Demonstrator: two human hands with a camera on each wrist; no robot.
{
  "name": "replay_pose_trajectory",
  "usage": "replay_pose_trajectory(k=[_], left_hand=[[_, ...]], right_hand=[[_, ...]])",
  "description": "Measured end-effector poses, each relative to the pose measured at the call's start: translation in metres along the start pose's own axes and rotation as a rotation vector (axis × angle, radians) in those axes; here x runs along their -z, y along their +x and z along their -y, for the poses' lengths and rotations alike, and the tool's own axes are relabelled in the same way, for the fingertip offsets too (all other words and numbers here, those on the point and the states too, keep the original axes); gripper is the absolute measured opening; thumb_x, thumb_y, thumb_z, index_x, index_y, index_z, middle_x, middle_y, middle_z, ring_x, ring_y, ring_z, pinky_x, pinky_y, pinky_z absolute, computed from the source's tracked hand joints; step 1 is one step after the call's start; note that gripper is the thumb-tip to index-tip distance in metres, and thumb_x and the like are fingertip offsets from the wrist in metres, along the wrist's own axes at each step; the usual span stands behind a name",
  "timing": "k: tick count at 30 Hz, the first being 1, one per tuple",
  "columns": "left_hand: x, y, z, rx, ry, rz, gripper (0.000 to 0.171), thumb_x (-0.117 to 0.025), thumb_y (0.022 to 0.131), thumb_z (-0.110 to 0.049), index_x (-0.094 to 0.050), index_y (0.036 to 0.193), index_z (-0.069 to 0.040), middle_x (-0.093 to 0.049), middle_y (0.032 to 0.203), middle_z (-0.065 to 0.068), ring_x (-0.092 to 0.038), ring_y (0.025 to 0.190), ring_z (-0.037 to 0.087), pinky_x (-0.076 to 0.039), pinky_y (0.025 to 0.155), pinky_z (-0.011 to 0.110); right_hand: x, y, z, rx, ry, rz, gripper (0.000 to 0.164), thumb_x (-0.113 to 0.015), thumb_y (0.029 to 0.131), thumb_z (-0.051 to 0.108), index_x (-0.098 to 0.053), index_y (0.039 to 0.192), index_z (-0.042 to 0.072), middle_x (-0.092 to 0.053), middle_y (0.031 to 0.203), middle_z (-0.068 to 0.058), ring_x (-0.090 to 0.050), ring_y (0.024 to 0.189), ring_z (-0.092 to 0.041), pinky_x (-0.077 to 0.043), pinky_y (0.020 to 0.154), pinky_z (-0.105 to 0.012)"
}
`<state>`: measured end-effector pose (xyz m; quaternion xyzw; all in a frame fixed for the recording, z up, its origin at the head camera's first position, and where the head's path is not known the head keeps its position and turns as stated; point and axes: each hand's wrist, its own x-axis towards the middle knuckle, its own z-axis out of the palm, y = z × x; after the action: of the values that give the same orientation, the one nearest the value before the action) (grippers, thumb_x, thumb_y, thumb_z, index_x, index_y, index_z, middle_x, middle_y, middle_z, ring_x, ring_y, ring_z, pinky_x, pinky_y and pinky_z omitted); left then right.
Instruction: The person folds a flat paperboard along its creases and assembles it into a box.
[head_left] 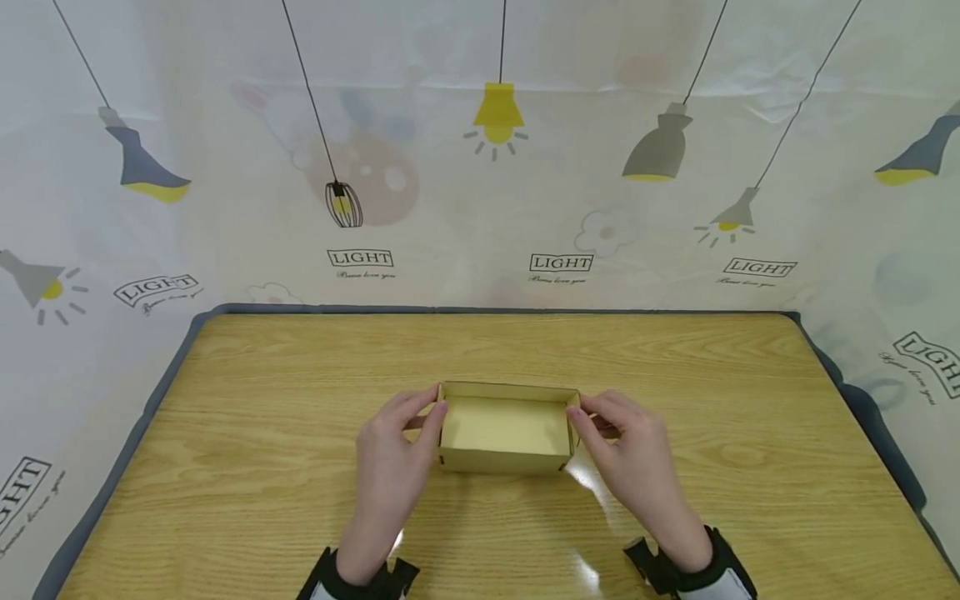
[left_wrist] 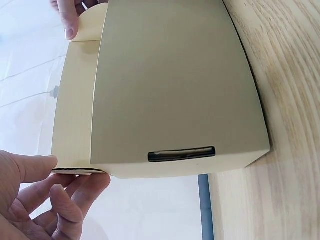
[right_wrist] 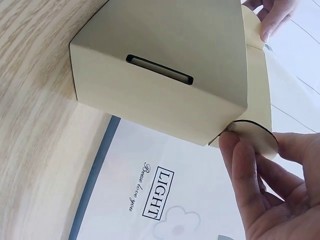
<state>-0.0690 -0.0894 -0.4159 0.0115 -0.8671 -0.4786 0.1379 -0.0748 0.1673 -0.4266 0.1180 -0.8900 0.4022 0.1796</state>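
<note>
An open-topped cardboard box (head_left: 506,461), pale tan, stands on the table between both hands. My left hand (head_left: 392,454) pinches the upper edge of its left end, thumb on one side and fingers on the other. At the opposite end my right hand (head_left: 633,454) pinches a rounded flap (right_wrist: 254,136) between thumb and fingers. That flap stands up beside the box wall in the right wrist view. A narrow slot (left_wrist: 181,154) shows near the front wall's left edge, and a similar slot (right_wrist: 160,69) near its right edge. Inside, the box's floor (head_left: 506,425) is bare.
The wood-grain table (head_left: 262,400) spreads around the box, with a dark blue-grey border (head_left: 495,311) along its back. Behind and beside it hangs a white backdrop (head_left: 450,192) printed with lamps and "LIGHT" lettering. Black straps (head_left: 731,554) circle both wrists.
</note>
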Motion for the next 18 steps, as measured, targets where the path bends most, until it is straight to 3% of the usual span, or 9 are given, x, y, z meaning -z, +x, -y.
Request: replay_pose_trajectory(k=[9, 18], left_hand=[[0.0006, 0.0005, 0.0003, -0.001, 0.021, 0.001, 0.022, -0.074, 0.098, -0.011, -0.08, 0.117, -0.002, -0.081, 0.109, 0.014, -0.081, 0.088, 0.031, -0.056, 0.055, 0.018], [0.0002, 0.0002, 0.0004, 0.005, 0.023, 0.001, 0.023, -0.075, 0.098, -0.012, -0.08, 0.117, -0.002, -0.081, 0.109, 0.014, -0.081, 0.087, 0.031, -0.057, 0.056, 0.018]], right_hand=[[0.0001, -0.0014, 0.0052, 0.024, -0.025, -0.014, 0.005, -0.076, 0.094, 0.002, -0.081, 0.095, 0.0, -0.075, 0.081, -0.003, -0.073, 0.07, -0.011, -0.063, 0.064, -0.02], [-0.0005, -0.0027, 0.0062, -0.007, -0.039, 0.003, 0.006, -0.076, 0.095, 0.004, -0.08, 0.096, 0.0, -0.075, 0.082, -0.004, -0.073, 0.071, -0.01, -0.064, 0.064, -0.024]])
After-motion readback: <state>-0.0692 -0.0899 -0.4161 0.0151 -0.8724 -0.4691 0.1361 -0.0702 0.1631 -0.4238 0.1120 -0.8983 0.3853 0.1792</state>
